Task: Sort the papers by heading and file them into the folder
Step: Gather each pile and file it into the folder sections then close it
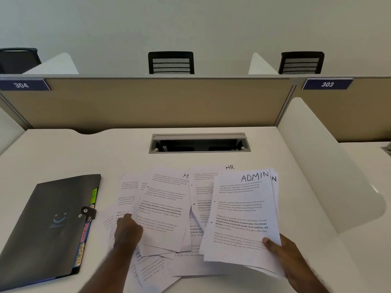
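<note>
A loose spread of printed papers point(163, 210) lies across the middle of the white desk point(63, 149), some with a handwritten "HR" heading at the top. My right hand point(289, 261) grips a small stack of sheets headed "ADMIN" point(243, 212) by its lower right corner, thumb on top. My left hand point(128, 230) rests on the left side of the spread, fingers curled down onto a sheet. A dark grey expanding folder point(48, 225) lies shut at the left, with coloured tabs along its right edge.
A recessed cable box point(198, 143) sits in the desk behind the papers. Beige partition panels point(148, 102) close off the back, and a white divider point(330, 166) rises at the right. Black chairs point(171, 62) stand beyond the partition.
</note>
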`<state>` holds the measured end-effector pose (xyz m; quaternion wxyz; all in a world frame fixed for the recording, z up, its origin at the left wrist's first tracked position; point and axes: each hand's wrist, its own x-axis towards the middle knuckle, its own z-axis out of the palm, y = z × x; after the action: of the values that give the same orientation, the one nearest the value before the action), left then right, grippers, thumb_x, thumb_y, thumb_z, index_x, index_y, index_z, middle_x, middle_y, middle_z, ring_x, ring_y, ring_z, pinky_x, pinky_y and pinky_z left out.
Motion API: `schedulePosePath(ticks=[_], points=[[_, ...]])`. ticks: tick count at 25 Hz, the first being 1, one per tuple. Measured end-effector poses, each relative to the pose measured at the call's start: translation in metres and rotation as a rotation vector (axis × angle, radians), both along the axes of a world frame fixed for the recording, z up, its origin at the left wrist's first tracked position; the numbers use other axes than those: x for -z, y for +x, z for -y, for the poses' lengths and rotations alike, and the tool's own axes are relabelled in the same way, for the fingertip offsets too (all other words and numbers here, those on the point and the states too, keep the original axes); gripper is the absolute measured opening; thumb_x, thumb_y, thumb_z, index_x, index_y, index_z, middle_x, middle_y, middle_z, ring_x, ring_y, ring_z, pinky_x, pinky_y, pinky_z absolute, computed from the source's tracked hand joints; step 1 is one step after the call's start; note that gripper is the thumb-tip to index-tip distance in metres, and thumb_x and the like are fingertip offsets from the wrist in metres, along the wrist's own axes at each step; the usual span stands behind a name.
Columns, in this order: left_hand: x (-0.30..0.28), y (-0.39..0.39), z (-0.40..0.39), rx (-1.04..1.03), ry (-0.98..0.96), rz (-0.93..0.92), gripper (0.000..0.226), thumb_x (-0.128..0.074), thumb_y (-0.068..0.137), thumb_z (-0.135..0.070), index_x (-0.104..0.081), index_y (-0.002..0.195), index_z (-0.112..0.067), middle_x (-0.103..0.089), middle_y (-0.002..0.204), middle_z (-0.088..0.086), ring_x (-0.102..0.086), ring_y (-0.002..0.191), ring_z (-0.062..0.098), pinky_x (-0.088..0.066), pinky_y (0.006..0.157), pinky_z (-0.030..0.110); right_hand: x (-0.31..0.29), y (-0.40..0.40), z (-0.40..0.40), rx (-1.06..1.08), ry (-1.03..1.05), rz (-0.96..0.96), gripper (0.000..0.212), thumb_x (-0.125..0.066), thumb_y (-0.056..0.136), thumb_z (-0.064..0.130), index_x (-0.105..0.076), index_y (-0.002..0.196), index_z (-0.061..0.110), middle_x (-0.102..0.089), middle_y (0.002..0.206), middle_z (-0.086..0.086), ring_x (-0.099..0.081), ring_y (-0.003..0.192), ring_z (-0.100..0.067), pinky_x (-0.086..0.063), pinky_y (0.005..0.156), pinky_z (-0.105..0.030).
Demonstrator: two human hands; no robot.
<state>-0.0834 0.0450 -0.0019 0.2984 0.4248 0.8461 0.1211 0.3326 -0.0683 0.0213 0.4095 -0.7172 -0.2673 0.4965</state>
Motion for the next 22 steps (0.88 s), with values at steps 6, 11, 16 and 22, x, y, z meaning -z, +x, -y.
schedulePosePath(ticks=[6,11,16,22], points=[[-0.012,-0.005,0.000,0.053,0.084,0.087,0.021,-0.053,0.097,-0.023,-0.065,0.083,-0.014,-0.071,0.089,0.005,-0.064,0.075,0.021,-0.057,0.069,0.036,0.000,0.001,0.000,0.018,-0.006,0.004,0.022,-0.064,0.088,0.006,-0.066,0.110,0.007,-0.072,0.103,-0.012,-0.067,0.095,-0.031,-0.051,0.087,-0.041],[-0.028,0.002,0.000,0.071,0.126,0.190,0.015,-0.068,0.088,-0.020,-0.063,0.078,-0.010,-0.069,0.078,0.006,-0.066,0.074,0.024,-0.056,0.066,0.037,-0.005,0.000,-0.002,0.020,-0.004,-0.008,0.019,-0.063,0.089,0.007,-0.066,0.107,0.010,-0.073,0.099,-0.004,-0.067,0.094,-0.029,-0.050,0.085,-0.039],[-0.035,0.018,0.001,0.049,0.129,0.253,0.028,-0.083,0.073,-0.028,-0.064,0.077,-0.008,-0.069,0.077,0.006,-0.066,0.071,0.025,-0.055,0.064,0.039,-0.008,0.011,-0.001,0.057,-0.007,-0.020,0.022,-0.065,0.088,0.006,-0.066,0.110,0.009,-0.072,0.102,-0.006,-0.067,0.096,-0.029,-0.051,0.080,-0.036],[-0.031,0.047,0.006,0.073,0.206,0.353,0.032,-0.062,0.093,-0.039,-0.065,0.112,-0.014,-0.063,0.109,0.001,-0.059,0.103,0.025,-0.047,0.090,0.036,-0.008,0.028,0.010,0.105,-0.083,0.104,0.020,-0.067,0.086,0.005,-0.065,0.106,0.007,-0.068,0.101,-0.015,-0.063,0.091,-0.031,-0.045,0.086,-0.036]])
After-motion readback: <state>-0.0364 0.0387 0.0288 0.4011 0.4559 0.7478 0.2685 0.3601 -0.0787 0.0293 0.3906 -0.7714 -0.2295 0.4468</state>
